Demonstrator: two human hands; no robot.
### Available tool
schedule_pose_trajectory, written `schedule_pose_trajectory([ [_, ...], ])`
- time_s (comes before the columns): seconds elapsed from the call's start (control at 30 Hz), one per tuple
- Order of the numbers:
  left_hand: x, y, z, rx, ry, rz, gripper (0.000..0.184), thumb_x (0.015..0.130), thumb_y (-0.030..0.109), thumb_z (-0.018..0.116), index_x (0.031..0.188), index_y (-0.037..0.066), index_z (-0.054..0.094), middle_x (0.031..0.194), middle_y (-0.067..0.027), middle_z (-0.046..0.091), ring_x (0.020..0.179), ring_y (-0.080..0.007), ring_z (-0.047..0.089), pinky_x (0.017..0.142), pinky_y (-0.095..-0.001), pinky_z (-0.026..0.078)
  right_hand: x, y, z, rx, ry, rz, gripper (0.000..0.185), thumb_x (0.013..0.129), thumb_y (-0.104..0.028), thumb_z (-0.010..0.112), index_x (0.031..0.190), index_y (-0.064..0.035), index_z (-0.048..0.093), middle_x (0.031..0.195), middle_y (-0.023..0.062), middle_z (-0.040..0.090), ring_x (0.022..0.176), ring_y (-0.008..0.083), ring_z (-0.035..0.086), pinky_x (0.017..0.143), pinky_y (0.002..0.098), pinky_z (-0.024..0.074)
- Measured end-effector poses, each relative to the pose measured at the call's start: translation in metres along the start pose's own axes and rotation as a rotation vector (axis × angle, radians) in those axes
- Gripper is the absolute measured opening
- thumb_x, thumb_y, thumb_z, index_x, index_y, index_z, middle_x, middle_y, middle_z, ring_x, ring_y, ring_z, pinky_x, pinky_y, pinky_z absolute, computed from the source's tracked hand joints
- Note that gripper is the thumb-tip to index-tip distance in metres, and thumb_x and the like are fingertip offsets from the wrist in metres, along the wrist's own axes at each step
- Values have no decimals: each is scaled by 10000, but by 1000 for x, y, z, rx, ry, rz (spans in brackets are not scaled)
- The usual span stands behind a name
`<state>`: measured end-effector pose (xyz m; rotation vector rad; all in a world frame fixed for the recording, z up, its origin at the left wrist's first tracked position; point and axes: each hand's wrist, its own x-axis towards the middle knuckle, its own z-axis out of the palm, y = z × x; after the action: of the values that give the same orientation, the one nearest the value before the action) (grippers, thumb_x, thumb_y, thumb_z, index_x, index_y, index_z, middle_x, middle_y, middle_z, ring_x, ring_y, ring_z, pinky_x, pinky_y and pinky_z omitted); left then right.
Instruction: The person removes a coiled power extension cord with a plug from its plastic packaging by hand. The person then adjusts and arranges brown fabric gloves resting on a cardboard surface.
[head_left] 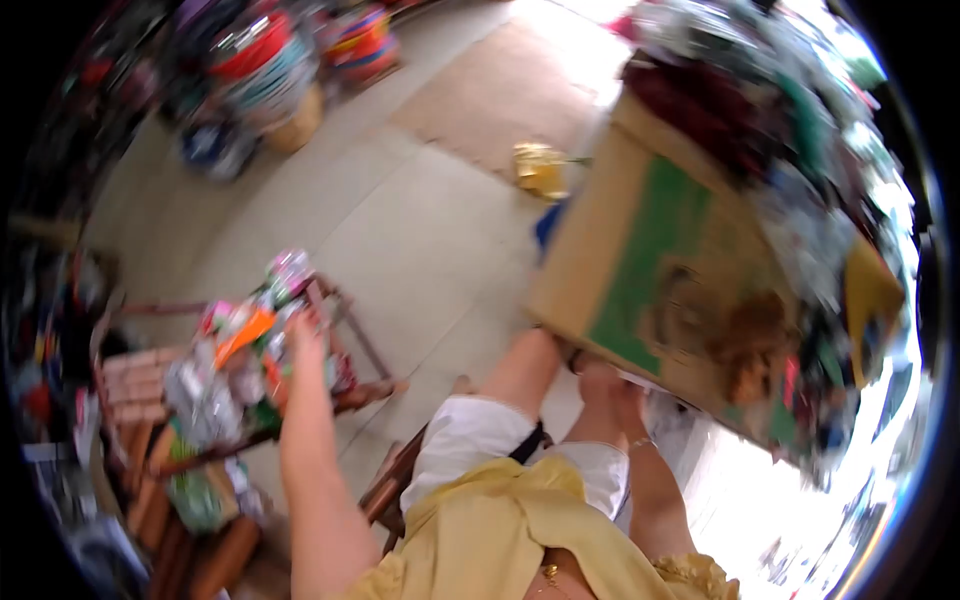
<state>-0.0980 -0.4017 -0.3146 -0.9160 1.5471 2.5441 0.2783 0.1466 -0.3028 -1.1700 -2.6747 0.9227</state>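
My left hand (306,328) reaches down to a heap of small colourful pieces on a wooden chair (140,385). Motion blur smears its fingers, so any grip is unclear. Around it lie a bright orange piece (245,336), a clear plastic bag (207,400) and a pink-and-clear wrapped item (290,270). Low by my knee, my right hand (628,398) is beside the bottom edge of a big cardboard box (580,265) with a green band. Its fingers are mostly hidden there, and I cannot tell whether they touch the box.
Plastic bags and dark cloth (710,105) bulge from the box top. A crumpled gold item (540,170) lies on the tiled floor near a brown mat (500,95). Stacked colourful containers (265,85) stand at the upper left. Brown wooden pieces (220,560) are at the lower left.
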Motion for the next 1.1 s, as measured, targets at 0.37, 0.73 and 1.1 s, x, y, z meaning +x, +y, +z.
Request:
schedule_pose_trajectory([
  [0.37,85,-13,36,-309,357,-334,404,836,366,611,1067,78,447,905,-87,428,829,-243,486,806,-495,490,17,-46,-13,-349,-153,447,505,765,-360,589,1112,-17,456,1075,240,511,1000,387,492,868,446,394],
  [0.73,148,-16,28,-335,687,-430,415,683,426,762,591,145,470,479,74,368,379,-60,338,369,-195,271,13,1,-14,-353,-51,358,544,786,-381,561,1175,-21,438,1138,239,496,1046,398,476,906,446,383],
  [1.1,126,-6,40,-410,738,-384,291,715,328,742,778,101,570,618,24,461,547,-108,449,533,-281,434,21,4,-19,-417,-93,401,569,808,-396,543,1227,-32,420,1202,238,476,1102,409,459,937,449,377],
])
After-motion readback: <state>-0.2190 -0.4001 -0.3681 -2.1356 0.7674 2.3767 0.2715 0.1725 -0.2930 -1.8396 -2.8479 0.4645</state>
